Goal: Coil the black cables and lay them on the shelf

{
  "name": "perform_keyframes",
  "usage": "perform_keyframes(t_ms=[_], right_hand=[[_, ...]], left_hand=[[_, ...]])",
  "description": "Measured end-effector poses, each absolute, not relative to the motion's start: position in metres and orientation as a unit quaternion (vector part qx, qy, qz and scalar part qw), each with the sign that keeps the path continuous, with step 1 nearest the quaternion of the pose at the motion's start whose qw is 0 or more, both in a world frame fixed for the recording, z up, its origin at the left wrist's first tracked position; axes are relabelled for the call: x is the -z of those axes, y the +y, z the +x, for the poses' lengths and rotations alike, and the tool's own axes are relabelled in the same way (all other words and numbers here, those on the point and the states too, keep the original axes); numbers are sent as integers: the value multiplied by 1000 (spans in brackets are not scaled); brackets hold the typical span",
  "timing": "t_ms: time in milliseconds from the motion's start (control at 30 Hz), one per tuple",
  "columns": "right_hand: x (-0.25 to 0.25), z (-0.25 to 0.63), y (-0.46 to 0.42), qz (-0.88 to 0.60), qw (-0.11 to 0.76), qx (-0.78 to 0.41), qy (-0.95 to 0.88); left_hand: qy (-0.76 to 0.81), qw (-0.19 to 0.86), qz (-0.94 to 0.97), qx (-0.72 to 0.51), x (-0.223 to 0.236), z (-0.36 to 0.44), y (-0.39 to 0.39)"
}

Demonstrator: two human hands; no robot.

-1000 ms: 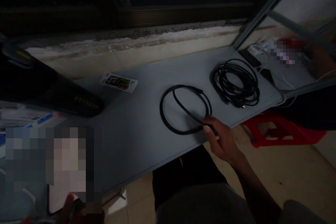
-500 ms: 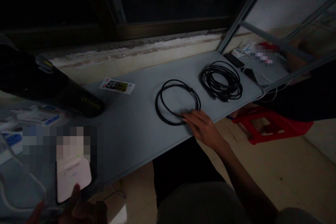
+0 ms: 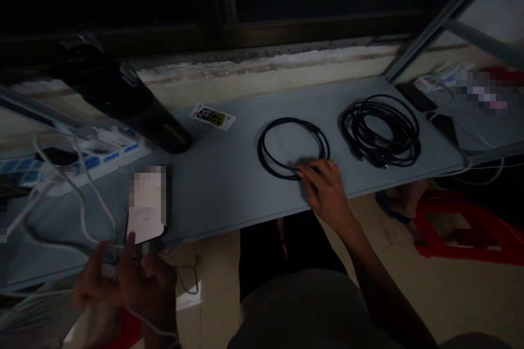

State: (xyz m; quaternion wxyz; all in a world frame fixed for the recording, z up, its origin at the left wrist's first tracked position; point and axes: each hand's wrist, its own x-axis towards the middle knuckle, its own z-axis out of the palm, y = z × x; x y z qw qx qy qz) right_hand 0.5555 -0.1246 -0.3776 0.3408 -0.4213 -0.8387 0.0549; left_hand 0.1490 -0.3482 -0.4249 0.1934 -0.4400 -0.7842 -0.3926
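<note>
My right hand (image 3: pixel 325 191) lies on the grey table (image 3: pixel 229 180) with its fingers resting on the near edge of a small black coiled cable (image 3: pixel 292 147). A bigger bundle of black cable (image 3: pixel 380 130) lies to its right, untouched. At the lower left my left hand (image 3: pixel 126 281) hovers by the table's front edge, fingers spread, next to a phone (image 3: pixel 147 204) with a lit screen. White cords (image 3: pixel 61 174) run past that hand.
A long black case (image 3: pixel 123 101) lies tilted at the back left. A small printed card (image 3: pixel 212 116) sits mid-table. Boxes and a power strip (image 3: pixel 102 144) crowd the left. Phones and chargers (image 3: pixel 429 103) lie far right. A red stool (image 3: pixel 470 226) stands on the floor beside another person's foot.
My right hand stays on the small coil, which has been tightened into a neater loop. The view has swung left, and my left hand has come up beside the phone.
</note>
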Motion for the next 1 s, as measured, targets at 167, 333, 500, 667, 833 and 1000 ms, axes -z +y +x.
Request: perform_keyframes(t_ms=[167,333,500,667,833,1000], right_hand=[[379,553,-123,-418,333,-53,-843],[383,553,-123,-412,346,-49,-841],[383,551,-123,-412,344,-48,-842],[382,550,-122,-415,342,-43,-842],[382,550,-123,-425,329,-59,-841],[382,550,-123,-431,323,-66,-840]], left_hand=[[-745,290,-501,332,385,166,-326],[-734,267,-541,313,373,160,-307],[-739,239,-558,293,368,159,-306],[-753,206,-548,300,367,161,-305],[-751,222,-535,317,375,159,-302],[-752,222,-537,312,375,160,-304]])
